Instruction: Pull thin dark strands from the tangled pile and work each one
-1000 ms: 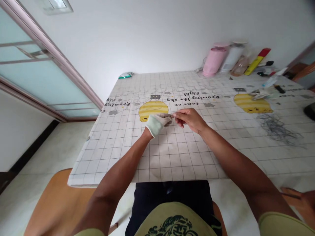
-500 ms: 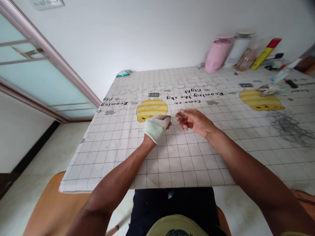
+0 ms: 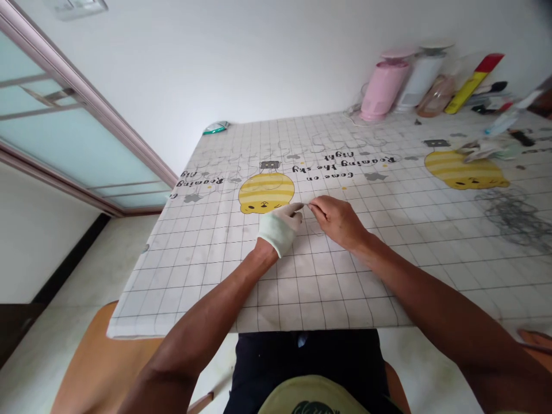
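In a white glove with a pale green cuff, my left hand (image 3: 282, 224) is closed, its thumb and forefinger pinched together. My bare right hand (image 3: 338, 219) faces it a short way off, fingers curled in and the tips pinched. A short bit of thin wire (image 3: 306, 205) bridges the small gap between the fingertips, and both hands grip it. Below the right fingers a faint thin curve shows against the cloth. Far to the right lies a loose tangle of grey wire (image 3: 517, 218). Bent wire pieces (image 3: 319, 137) form a row behind the hands.
A gridded tablecloth (image 3: 207, 259) with yellow bear prints covers the table. Along the wall stand a pink cylinder (image 3: 383, 89), a white cylinder (image 3: 420, 80), a bottle (image 3: 436, 96) and a yellow-red box (image 3: 474, 83). Another glove (image 3: 495, 149) lies right. A green packet (image 3: 215, 127) sits back left.
My right hand has turned over and closed from loosely spread fingers into a pinch, moving closer to the left. My left hand has shifted slightly right. The view has tilted a little.
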### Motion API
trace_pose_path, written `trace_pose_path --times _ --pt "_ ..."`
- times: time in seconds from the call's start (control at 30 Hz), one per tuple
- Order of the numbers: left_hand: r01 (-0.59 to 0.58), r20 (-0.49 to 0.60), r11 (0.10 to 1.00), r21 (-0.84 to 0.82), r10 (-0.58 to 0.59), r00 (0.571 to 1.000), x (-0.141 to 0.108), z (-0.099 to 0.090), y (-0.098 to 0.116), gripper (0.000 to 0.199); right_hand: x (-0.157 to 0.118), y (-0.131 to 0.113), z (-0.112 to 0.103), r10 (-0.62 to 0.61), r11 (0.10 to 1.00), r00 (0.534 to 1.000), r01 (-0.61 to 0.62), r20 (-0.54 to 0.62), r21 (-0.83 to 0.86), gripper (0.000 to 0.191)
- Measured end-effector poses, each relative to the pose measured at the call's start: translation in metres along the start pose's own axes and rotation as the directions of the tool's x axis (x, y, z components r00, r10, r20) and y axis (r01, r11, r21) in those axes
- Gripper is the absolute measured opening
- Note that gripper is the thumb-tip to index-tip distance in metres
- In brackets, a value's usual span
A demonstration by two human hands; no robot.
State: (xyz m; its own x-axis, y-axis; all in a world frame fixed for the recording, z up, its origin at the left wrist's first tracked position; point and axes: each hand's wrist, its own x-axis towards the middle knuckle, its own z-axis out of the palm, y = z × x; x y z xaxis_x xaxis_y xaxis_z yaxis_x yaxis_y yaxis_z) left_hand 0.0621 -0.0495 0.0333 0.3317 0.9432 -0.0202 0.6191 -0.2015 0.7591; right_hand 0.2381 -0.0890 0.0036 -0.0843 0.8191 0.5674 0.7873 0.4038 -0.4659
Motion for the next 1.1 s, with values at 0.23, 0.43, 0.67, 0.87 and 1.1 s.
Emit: trace_pose_path --times 0.23,0.43,0.67,0.87,1.1 --pt "-0.025 0.096 0.996 -0.081 0.033 0.995 -0.003 0.004 0.003 0.03 -0.004 0.008 0.006 -0.215 0.873 0.973 0.229 0.083 -0.431 0.027" --pt "-0.054 0.154 0.983 -0.178 0.082 0.985 -0.002 0.01 -0.003 0.021 -0.003 0.006 0.012 -0.219 0.866 0.97 0.245 0.108 -0.436 0.024" --pt "-0.017 0.134 0.973 -0.229 0.049 0.99 0.004 0.009 -0.009 0.03 0.01 0.016 0.005 -0.051 0.999 0.996 0.053 0.068 -0.015 0.022" --pt "0.052 0.01 0.986 -0.161 -0.052 0.999 0.001 0.008 -0.001 0.044 0.008 0.011 -0.005 0.057 0.993 0.997 -0.062 0.053 0.097 0.014" --pt "0.021 0.029 0.987 -0.162 -0.017 0.999 -0.004 0.005 0.003 0.036 0.002 0.003 -0.005 0.051 0.994 0.999 -0.053 -0.018 -0.1 0.026"
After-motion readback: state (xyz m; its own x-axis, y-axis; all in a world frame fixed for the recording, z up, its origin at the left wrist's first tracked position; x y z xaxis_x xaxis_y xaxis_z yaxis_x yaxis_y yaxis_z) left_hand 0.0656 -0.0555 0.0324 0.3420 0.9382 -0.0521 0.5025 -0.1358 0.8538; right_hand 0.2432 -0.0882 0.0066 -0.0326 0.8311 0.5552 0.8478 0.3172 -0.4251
